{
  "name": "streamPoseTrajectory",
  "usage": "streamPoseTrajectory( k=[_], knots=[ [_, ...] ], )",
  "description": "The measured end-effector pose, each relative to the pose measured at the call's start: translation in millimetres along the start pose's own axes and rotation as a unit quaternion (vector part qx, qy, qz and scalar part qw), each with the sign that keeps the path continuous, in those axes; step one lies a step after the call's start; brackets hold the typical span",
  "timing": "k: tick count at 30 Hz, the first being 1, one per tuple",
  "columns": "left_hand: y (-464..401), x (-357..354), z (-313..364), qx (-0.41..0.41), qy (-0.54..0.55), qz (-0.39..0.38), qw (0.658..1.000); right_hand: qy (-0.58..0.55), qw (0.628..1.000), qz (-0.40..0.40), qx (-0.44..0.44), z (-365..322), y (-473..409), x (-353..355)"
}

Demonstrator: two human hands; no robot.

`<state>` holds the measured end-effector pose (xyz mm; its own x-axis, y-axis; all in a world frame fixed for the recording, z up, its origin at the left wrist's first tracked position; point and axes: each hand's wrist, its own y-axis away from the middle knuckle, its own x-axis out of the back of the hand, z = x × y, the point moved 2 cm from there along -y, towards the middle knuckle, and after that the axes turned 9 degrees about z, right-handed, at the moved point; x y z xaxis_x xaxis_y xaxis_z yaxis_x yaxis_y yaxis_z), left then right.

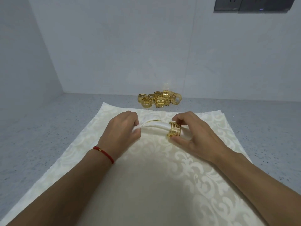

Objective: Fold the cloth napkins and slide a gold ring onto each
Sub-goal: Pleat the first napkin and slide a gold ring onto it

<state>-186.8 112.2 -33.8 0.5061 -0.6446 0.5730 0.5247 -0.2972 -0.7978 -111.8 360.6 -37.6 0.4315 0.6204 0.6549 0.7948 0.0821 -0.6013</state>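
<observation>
A cream napkin rolled into a tube point(158, 127) lies crosswise between my hands, just above a flat stack of cream damask napkins point(151, 185). A gold cut-out ring point(174, 131) sits around the roll near its right end. My right hand point(193, 136) pinches that ring between thumb and fingers, with the roll's end showing past it. My left hand point(123, 129), red cord on its wrist, grips the roll's left end, which is hidden under the fingers.
A pile of several loose gold rings point(160, 99) lies on the grey speckled counter point(40, 128) just behind the napkins, near the white back wall. Another wall closes the left side. Outlet plates point(254, 4) are mounted at the upper right.
</observation>
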Motion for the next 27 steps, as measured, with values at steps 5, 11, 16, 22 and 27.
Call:
streamPoseTrajectory(
  k=[5, 11, 16, 22, 27],
  knots=[
    [0, -7, 27, -0.070, 0.000, -0.014, 0.997, 0.029, 0.999, 0.021, -0.012, -4, 3, 1],
    [0, -11, 35, -0.108, -0.042, -0.017, 0.993, 0.039, 0.999, 0.008, -0.004, -4, 3, 3],
    [0, -8, 20, -0.063, -0.041, -0.011, 0.997, 0.053, 0.999, -0.007, 0.008, -5, 4, 4],
    [-2, -6, 20, -0.061, -0.046, -0.009, 0.997, 0.122, 0.992, -0.027, 0.025, -7, 3, 5],
    [0, -9, 29, -0.085, -0.032, -0.014, 0.996, 0.136, 0.990, -0.023, 0.031, -14, 2, 4]
  ],
)
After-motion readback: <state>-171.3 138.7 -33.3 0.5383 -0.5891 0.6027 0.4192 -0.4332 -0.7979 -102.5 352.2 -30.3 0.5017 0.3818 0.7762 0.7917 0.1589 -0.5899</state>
